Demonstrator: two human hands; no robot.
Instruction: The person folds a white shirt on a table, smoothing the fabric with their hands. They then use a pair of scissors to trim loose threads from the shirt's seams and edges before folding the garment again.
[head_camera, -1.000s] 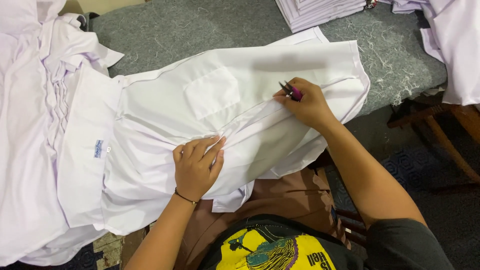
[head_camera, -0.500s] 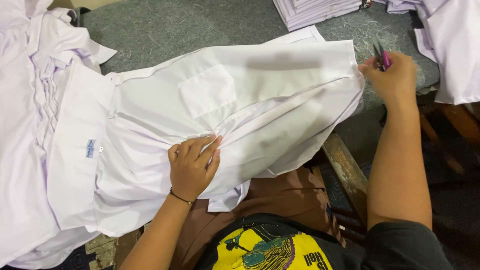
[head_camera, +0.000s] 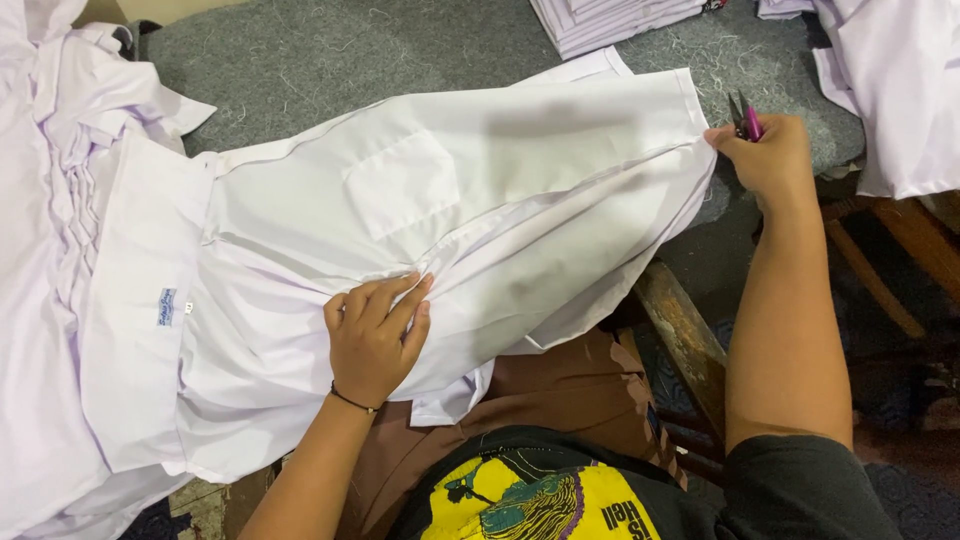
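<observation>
Fingers (head_camera: 400, 305) of the left hand (head_camera: 372, 340) are lying flat and close together, pressing the front edge of the white shirt (head_camera: 450, 250) down against the grey felt table (head_camera: 300, 70). That shirt is lying spread across the table, collar toward the left beside a heap of other white shirts (head_camera: 40, 300), hem toward the right. At the hem corner the right hand (head_camera: 770, 155) is pinching the cloth while also gripping small pink-handled snips (head_camera: 748, 120). Judging from this, the cloth is being drawn taut between the two hands; keeping the left palm firm and the pull even along the edge should stop it rucking, with the snip points turned away from the fabric. No boxes or bins are showing; only a folded stack (head_camera: 610, 18) at the top edge.
</observation>
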